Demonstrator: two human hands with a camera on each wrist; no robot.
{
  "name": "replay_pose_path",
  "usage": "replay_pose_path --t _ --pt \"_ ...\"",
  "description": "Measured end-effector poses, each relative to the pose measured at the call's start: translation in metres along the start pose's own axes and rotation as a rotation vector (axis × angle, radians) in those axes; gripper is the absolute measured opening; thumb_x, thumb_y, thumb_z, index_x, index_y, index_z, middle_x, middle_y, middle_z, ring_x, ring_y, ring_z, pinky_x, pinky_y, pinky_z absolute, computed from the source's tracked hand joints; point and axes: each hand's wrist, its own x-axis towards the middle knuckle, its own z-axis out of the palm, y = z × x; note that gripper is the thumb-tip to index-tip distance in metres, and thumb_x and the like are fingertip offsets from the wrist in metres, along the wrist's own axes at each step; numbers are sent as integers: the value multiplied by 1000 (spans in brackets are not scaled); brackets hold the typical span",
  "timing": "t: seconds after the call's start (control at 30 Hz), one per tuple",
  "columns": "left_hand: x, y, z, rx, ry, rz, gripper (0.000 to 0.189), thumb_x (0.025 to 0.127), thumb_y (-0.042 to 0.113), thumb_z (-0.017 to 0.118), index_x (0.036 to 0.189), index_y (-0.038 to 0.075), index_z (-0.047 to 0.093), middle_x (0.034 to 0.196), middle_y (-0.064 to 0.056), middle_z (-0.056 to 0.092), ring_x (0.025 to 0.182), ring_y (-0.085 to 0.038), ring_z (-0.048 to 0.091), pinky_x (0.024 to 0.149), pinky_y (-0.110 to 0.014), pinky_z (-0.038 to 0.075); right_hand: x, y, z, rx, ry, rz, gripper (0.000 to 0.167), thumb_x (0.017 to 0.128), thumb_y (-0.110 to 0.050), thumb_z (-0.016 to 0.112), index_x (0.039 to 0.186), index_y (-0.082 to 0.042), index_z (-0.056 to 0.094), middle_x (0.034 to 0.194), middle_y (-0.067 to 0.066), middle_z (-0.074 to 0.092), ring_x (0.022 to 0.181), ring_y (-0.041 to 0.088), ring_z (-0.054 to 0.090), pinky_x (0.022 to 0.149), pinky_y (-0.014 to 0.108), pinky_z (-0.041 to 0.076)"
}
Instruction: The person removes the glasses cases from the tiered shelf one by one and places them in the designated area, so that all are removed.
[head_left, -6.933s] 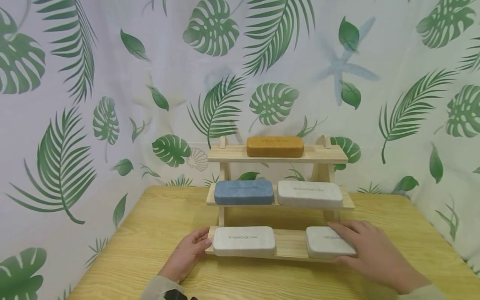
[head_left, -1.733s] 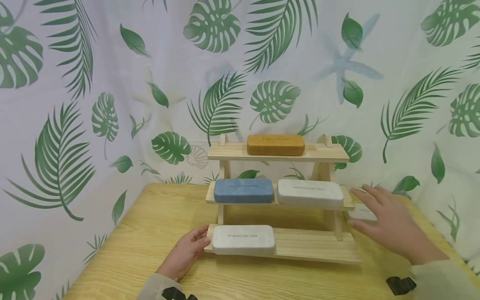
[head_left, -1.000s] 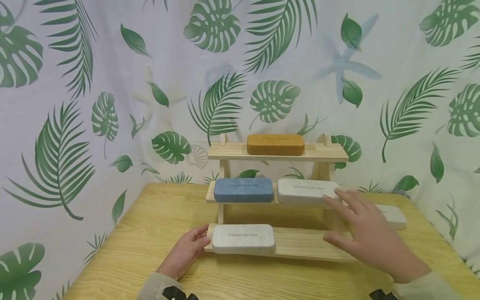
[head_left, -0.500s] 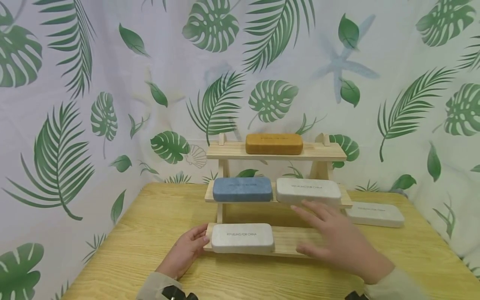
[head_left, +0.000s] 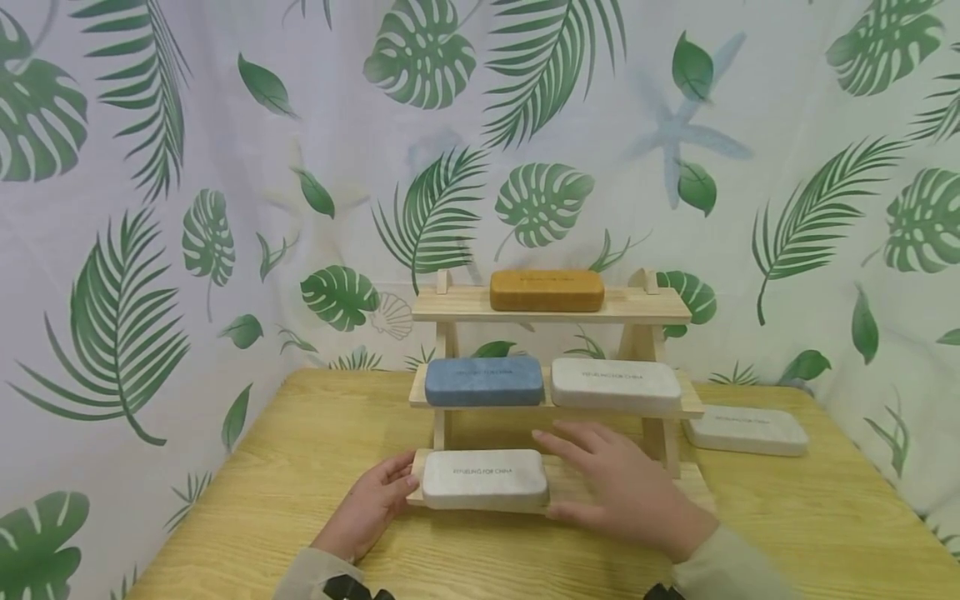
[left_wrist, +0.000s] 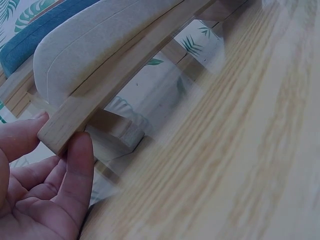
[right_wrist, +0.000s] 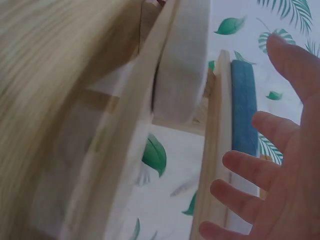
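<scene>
My left hand (head_left: 370, 506) pinches the left end of the bottom tier of a three-tier wooden display stand (left_wrist: 100, 100), thumb above and a finger below. Beside those fingertips lies a white glasses case (head_left: 485, 477) with printed lettering. My right hand (head_left: 626, 492), fingers spread and holding nothing, hovers over the bottom tier just right of that case. On the middle tier sit a blue glasses case (head_left: 483, 382) and another white glasses case (head_left: 617, 384). An orange glasses case (head_left: 547, 291) rests on the top tier. A third white glasses case (head_left: 747, 430) lies on the table.
The stand occupies the middle of a wood-grain table (head_left: 315, 433). The white case on the table is right of the stand, close to its side. Behind hangs a white leaf-print cloth (head_left: 480, 133), which also runs along both sides.
The white case from the bottom tier's right end is now on the table to the right. My right hand let it go and swept left toward the remaining bottom case. The left hand keeps its hold.
</scene>
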Motion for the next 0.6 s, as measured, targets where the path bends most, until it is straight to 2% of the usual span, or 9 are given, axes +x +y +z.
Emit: replay_pose_path --t 0.27,0.5,0.6 --pt "1 -2 -1 -2 -18 18 69 104 24 61 155 -7 28 150 -25 42 132 -27 48 108 -37 43 12 -10 15 11 -78 -10 85 87 -81 49 157 -35 40 153 4 46 134 34 47 104 62 40" --pt "4 -4 -3 -7 -23 25 69 104 25 62 155 -8 29 147 -23 45 127 -25 52 104 -34 47 22 -15 23 -4 -115 1 87 86 -84 46 157 -34 39 154 4 44 136 34 45 105 61 40" --pt "3 -3 -3 -10 -21 21 70 104 26 62 155 -7 29 148 -23 45 128 -24 51 105 -35 46 25 -16 27 15 -124 8 88 85 -82 51 158 -35 38 154 5 44 137 34 43 107 60 38"
